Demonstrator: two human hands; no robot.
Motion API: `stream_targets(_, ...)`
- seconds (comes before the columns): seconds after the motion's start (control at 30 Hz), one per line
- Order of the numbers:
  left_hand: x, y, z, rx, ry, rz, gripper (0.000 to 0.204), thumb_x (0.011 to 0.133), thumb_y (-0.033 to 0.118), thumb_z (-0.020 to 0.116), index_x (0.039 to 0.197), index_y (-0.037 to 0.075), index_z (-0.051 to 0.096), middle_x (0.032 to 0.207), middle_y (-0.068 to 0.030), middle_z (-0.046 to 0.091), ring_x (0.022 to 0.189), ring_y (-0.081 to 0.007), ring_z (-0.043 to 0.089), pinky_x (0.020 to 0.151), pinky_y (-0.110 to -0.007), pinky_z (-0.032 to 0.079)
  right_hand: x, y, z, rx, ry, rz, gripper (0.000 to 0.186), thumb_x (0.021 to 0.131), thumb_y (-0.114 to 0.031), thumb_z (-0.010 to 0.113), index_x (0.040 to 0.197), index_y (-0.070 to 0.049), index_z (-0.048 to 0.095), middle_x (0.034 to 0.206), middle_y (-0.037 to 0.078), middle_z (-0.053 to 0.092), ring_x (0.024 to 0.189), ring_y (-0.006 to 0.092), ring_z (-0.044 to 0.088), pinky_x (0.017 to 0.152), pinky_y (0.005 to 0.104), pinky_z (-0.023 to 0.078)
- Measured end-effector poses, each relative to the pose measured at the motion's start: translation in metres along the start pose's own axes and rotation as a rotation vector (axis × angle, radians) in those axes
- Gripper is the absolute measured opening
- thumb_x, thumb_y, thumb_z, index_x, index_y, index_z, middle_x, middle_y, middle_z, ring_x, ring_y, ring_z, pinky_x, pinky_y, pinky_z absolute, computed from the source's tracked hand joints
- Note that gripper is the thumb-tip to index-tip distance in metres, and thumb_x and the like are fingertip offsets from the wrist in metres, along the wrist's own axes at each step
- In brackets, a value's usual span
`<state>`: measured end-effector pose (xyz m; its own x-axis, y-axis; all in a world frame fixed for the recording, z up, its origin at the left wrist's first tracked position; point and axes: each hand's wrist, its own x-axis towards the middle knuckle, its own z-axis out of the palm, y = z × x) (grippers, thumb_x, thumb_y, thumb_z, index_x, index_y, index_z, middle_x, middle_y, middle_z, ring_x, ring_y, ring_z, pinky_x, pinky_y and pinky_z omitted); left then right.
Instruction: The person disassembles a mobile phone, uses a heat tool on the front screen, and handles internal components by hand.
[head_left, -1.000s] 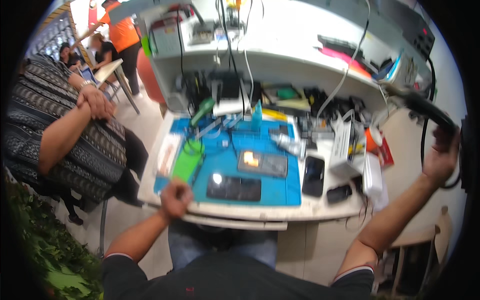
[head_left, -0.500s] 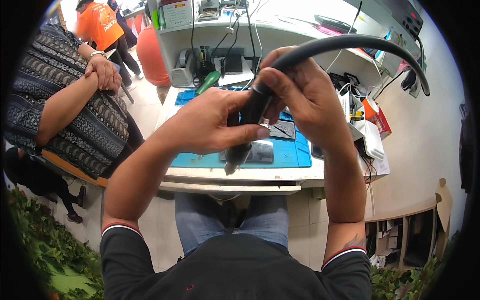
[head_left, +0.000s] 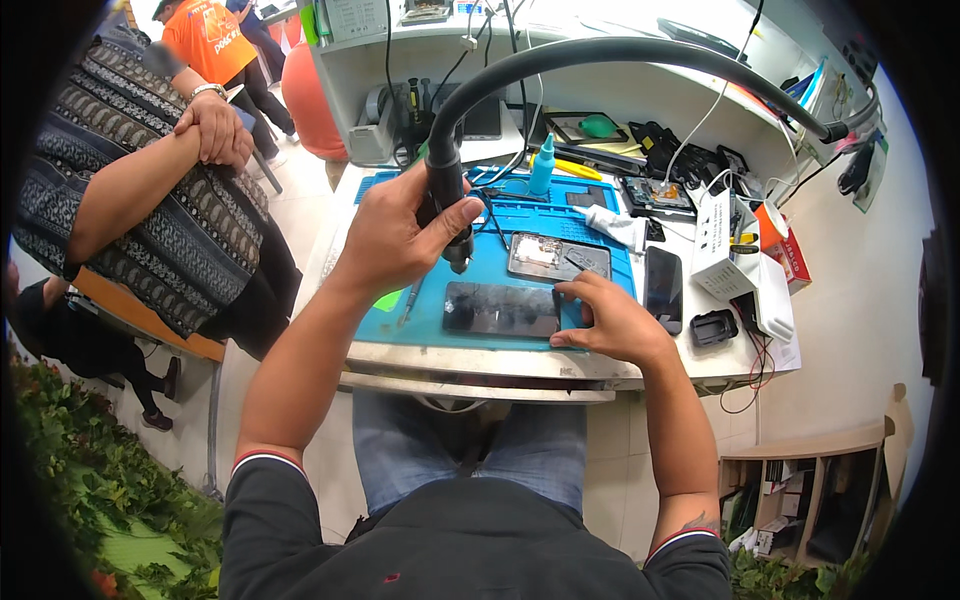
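My left hand (head_left: 405, 225) is wrapped round the black handle of a hot air gun (head_left: 444, 180). Its metal nozzle points down above the blue mat (head_left: 600, 335), and a thick dark hose arches from its top to the right. On the mat lies a dark, smudged phone screen (head_left: 500, 310). My right hand (head_left: 605, 325) pinches the right end of this screen between thumb and fingers. Just behind it rests an opened phone body (head_left: 558, 256) with its inside showing. A thin dark tool (head_left: 574, 264) lies across that body by my right fingertips.
A blue bottle (head_left: 543, 165), a white tube (head_left: 612, 228) and a yellow-handled tool (head_left: 565, 167) are behind the phone parts. Another phone (head_left: 663, 288) and a white box (head_left: 722, 245) stand to the right. A person with folded arms (head_left: 205, 130) is close on the left.
My right hand has let go of the hot air gun's upper end and come down to the screen. My left hand has shifted left with the gun, now held more upright.
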<state>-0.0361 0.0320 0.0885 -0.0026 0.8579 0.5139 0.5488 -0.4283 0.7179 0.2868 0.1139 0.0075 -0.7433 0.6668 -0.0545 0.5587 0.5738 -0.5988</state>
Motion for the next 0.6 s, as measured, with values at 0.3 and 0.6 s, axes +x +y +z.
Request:
stream_targets(0.3, -0.008, -0.003, 0.008, 0.072, -0.071, -0.043, 0.029, 0.108, 0.026, 0.083, 0.115, 0.001, 0.072, 0.086, -0.0018, 0.072, 0.077, -0.0078, 0.066, 0.071, -0.026, 0.052, -0.004, 0.004, 0.000, 0.039, 0.002, 0.000, 0.078, 0.080, -0.041, 0.100, 0.142, -0.005, 0.073, 0.130, 0.014, 0.072, 0.104, 0.0327, 0.072, 0.093, 0.0435, 0.060)
stream_targets(0.6, 0.004, -0.016, 0.050, -0.066, 0.006, -0.049, 0.032, 0.110, 0.032, 0.081, 0.117, 0.002, 0.071, 0.095, -0.0027, 0.071, 0.088, -0.0096, 0.065, 0.080, -0.027, 0.054, -0.009, 0.017, 0.016, 0.083, 0.142, -0.104, 0.078, 0.079, -0.040, 0.101, 0.140, 0.000, 0.073, 0.128, 0.015, 0.072, 0.112, 0.0370, 0.072, 0.097, 0.0446, 0.059)
